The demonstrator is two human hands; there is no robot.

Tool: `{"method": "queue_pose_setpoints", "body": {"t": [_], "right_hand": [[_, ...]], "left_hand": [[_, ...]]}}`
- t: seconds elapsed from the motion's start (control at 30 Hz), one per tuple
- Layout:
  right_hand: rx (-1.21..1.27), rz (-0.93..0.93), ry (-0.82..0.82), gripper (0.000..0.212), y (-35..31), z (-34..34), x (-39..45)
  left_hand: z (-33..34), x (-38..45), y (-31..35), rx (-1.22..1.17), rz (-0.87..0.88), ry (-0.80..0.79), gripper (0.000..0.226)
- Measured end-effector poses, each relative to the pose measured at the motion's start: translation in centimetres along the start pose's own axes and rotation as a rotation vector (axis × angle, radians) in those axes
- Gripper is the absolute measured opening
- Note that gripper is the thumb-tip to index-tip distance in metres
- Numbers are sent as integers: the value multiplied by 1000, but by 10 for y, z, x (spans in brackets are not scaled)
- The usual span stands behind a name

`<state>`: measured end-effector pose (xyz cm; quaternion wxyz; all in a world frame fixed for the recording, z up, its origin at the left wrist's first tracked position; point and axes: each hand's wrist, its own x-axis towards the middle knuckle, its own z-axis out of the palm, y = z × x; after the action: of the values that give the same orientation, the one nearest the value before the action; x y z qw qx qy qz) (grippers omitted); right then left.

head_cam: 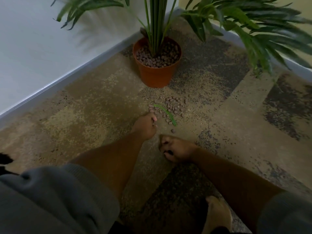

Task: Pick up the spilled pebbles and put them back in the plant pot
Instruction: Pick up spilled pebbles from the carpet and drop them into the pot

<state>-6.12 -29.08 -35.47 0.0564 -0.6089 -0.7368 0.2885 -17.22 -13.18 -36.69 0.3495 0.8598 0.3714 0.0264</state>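
Note:
An orange plant pot (156, 75) stands in the room's corner, filled with brown pebbles around green stems. A patch of spilled pebbles (173, 103) lies on the carpet in front of it, with a fallen green leaf (166, 114) across them. My left hand (146, 126) rests at the near-left edge of the spill, fingers curled around pebbles. My right hand (175, 150) is lower and nearer, cupped with dark pebbles showing between its fingers. One loose pebble (173, 131) lies between the hands.
A white wall with a grey skirting board (67, 78) runs along the left; a second wall meets it behind the pot. Palm fronds (253, 31) hang over the right side. My foot (217, 215) is on the patterned carpet at the bottom.

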Motion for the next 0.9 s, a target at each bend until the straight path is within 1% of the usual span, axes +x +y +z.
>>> {"method": "queue_pose_setpoints", "body": {"t": [0.1,0.2,0.27,0.3,0.37,0.4,0.43,0.53,0.6,0.7,0.8,0.9], "right_hand": [[58,63,27,17,-2,0,6],[132,148,101,13,-2,-1,12],[260,290,167,13,-2,-4,16],[405,402,188,15,-2,-5,19],[883,624,215,16,-4,-11,23],[1119,706,234,17,-6,-16,26],[1280,757,262,17,-7,-22,26],[1559,805,379,19,-9,-36,26],[1666,822,439,19,-8,-41,26],[1812,811,483,15,-7,-45,27],[1886,769,483,15,-7,-47,32],[1860,762,481,10,-9,-49,37]], "left_hand": [[-2,-1,2,18,1,48,22],[-4,1,7,25,-38,57,14],[-4,3,10,50,-66,54,10],[-5,3,11,69,-77,58,8],[-5,4,13,111,-88,75,11],[-4,4,14,133,-94,86,14],[-3,3,15,158,-104,98,17],[1,0,13,192,-125,134,21],[3,-2,11,185,-112,151,20],[4,-4,8,194,-85,163,21],[4,-4,7,210,-83,164,20],[6,-4,5,197,-74,145,20]]}}
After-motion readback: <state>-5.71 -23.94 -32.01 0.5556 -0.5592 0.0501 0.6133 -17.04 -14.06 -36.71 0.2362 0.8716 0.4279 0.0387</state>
